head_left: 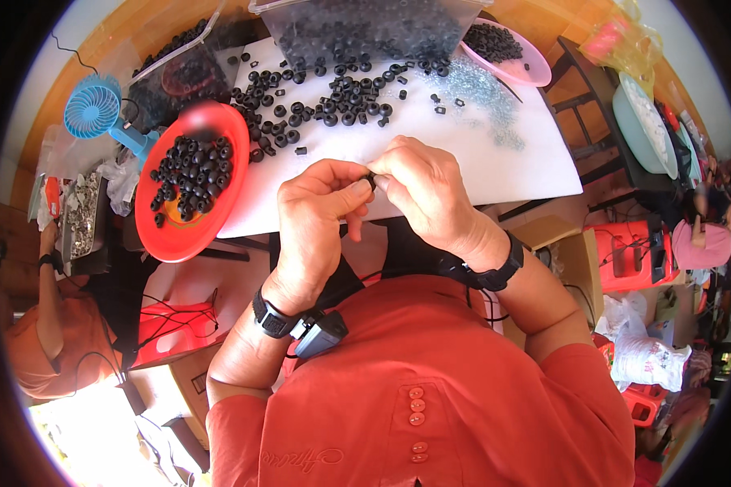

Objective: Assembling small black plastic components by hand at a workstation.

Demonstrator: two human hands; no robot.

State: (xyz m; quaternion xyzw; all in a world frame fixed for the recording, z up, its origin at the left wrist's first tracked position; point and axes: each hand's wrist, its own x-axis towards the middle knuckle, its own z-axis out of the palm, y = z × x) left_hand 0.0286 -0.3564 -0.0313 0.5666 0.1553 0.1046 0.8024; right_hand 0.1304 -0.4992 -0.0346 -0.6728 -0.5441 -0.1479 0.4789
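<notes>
Over the near edge of the white tabletop (536, 174), my two hands meet fingertip to fingertip. My left hand (313, 215) is closed, pinching a small black part (371, 181) between thumb and forefinger. Closed from the other side, my right hand (426, 191) has its thumb and forefinger on the same part. Most of the part is hidden by the fingers. Beyond the hands lie many loose black round pieces (349, 101), some looking like knobs with a hole. To the left, a red plate (234, 154) holds a heap of similar black round pieces (191, 174).
A clear bin (374, 12) of black pieces stands at the back. Small transparent pieces (483, 93) lie scattered on the right, near a pink dish (532, 73) of small black parts. A blue fan (93, 107) stands left. Another person's arm (50, 300) is at far left.
</notes>
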